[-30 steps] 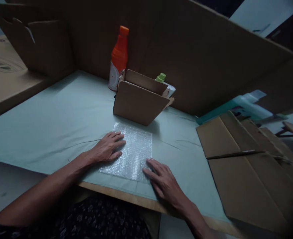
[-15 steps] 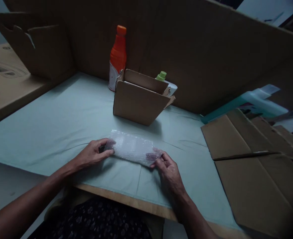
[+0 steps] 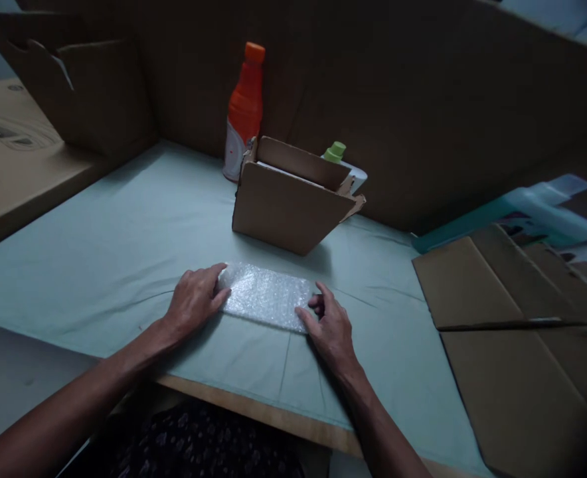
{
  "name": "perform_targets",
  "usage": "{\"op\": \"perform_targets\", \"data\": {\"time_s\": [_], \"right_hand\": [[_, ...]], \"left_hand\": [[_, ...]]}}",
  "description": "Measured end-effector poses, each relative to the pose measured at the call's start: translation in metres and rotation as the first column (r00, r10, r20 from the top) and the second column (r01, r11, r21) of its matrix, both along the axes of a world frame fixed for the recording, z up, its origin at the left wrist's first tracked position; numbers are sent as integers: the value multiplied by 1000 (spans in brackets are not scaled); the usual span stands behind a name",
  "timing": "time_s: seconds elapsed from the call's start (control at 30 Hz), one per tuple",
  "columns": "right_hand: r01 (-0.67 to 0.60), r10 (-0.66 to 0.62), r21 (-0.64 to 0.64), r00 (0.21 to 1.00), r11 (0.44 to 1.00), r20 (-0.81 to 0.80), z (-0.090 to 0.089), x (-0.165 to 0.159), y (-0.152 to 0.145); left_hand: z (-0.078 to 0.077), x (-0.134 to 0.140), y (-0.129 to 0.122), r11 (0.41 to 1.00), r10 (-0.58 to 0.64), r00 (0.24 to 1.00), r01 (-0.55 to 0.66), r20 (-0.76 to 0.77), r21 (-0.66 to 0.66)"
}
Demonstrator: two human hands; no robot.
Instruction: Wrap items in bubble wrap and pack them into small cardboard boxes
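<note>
A flat, folded piece of bubble wrap lies on the pale green cloth in front of me. At its left end rests my left hand, thumb on the top face and index finger by the far corner, the two apart; its other fingers are mostly hidden. My right hand is at the opposite end, thumb touching the near right corner. The right index finger stands off the wrap, and a gap shows between it and the thumb. Beyond the wrap stands a small cardboard box, open at the top.
Behind the box are an orange-red bottle and a green-capped container. Folded cardboard covers the right side, near a teal bottle. A large carton sits at left. Cardboard walls close off the back.
The bubble wrap has come down flat on the cloth. Fingers that showed through its ends no longer do, and both hands have loosened. The view has shifted slightly.
</note>
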State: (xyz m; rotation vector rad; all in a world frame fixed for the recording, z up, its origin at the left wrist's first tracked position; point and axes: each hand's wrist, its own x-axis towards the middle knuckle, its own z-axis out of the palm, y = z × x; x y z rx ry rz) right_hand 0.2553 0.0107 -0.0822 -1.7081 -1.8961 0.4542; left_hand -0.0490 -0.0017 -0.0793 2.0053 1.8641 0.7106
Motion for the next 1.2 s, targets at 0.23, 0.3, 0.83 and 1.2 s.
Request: {"op": "perform_targets", "data": {"time_s": [0.23, 0.3, 0.83, 1.2], "right_hand": [[-50, 40, 39, 974, 998, 224, 5, -7, 7], [-65, 59, 22, 976, 998, 210, 8, -16, 12], [-580, 466, 588, 812, 564, 353, 108, -60, -57], [-747, 731, 207, 663, 631, 163, 27, -99, -60]], "left_hand": [[1, -6, -3, 999, 40, 976, -40, -212, 2], [1, -5, -1, 999, 28, 988, -31, -155, -17], [26, 18, 60, 995, -70, 860, 95, 506, -23], [22, -38, -82, 857, -515, 840, 500, 173, 126]]}}
